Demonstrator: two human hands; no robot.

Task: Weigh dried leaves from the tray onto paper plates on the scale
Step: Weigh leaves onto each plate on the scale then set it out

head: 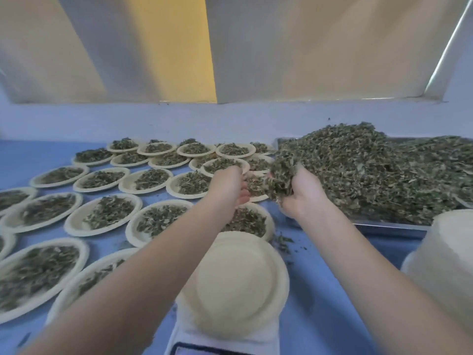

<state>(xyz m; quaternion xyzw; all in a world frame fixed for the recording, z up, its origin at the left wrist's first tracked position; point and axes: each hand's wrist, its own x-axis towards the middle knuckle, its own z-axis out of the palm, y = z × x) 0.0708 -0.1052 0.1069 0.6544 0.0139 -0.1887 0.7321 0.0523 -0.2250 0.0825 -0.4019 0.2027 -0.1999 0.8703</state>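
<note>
we note the right hand (298, 193) at frame centre-right, at the near left edge of the metal tray (389, 225). its fingers curl up round a clump of dried leaves (280, 175), which it grasps from below. the main leaf heap (371, 170) fills the tray and runs off toward the right edge of the frame.

the left hand (230, 187) sits just left of the right, palm turned toward the clump, fingers relaxed and holding nothing that we can see; whether it touches the leaves we cannot tell.

the relation that matters: the empty paper plate (236, 285) lies below both hands in the frame, lower centre, on the white scale (225, 342). it is round, so no long axis to line up with. the held clump lies up and slightly right of it. we judge the right hand is the one that carries, and the move runs down the frame toward the viewer.

filled plates (107, 213) crowd the blue table (332, 303) to the left. loose bits lie scattered between tray and plate, so we expect some spill on the way.
</note>
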